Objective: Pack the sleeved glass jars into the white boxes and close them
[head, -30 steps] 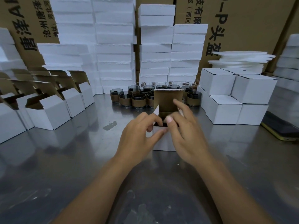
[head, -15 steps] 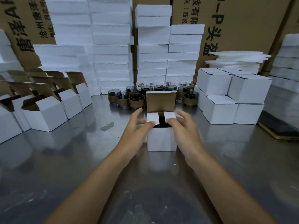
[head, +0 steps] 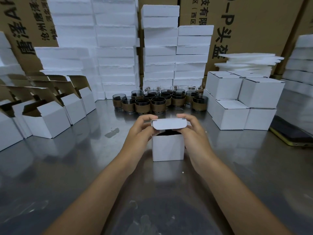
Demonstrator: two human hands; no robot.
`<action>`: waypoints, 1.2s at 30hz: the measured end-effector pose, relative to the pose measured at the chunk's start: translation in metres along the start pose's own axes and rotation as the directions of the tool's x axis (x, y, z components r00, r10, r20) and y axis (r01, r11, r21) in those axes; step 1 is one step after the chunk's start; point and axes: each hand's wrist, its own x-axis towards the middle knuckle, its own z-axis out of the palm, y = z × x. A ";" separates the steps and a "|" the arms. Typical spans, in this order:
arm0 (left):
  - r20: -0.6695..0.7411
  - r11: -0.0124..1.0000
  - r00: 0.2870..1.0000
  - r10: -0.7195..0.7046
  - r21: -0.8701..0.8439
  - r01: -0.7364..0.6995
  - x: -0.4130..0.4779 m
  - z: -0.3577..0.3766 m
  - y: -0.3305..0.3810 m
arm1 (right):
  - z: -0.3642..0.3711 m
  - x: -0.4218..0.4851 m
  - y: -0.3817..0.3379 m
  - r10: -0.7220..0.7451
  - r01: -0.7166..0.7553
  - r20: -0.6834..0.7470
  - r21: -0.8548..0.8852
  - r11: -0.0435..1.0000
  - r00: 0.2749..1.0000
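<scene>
A small white box [head: 167,148] stands on the steel table in front of me, a dark jar partly visible inside through the gap at its top. Its lid flap [head: 169,124] is folded forward and down over the opening, the tuck tab hanging just above the front wall. My left hand [head: 140,133] grips the lid's left end with curled fingers. Gripping the lid's right end is my right hand [head: 194,133]. Behind the box stand several sleeved glass jars [head: 159,102] with brown sleeves.
Several open white boxes [head: 45,119] with raised brown flaps line the left side. Closed white boxes [head: 243,99] are stacked at the right. White foam blocks [head: 159,53] are piled at the back before cardboard cartons. A phone [head: 293,133] lies at the right edge.
The side flaps were folded in, then the upright brown lid flap swung forward and down over the opening. Both hands moved from the side flaps to the lid's ends.
</scene>
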 end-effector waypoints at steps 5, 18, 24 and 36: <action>-0.069 0.992 0.993 -0.092 -0.098 0.085 0.004 0.001 0.002 | 0.002 0.002 -0.003 0.087 -0.084 -0.066 0.042 0.996 0.994; -0.056 0.997 0.998 -0.019 -0.076 0.015 0.000 0.002 -0.001 | 0.005 -0.004 0.009 -0.253 0.255 0.032 -0.159 0.954 0.967; -0.123 0.997 0.991 -0.043 -0.070 0.035 0.002 0.001 -0.005 | 0.005 0.000 0.017 -0.266 0.275 0.075 -0.191 0.942 0.961; -0.114 0.998 0.992 -0.046 -0.038 0.042 0.000 0.003 -0.002 | 0.006 -0.003 0.012 -0.268 0.276 0.067 -0.186 0.943 0.961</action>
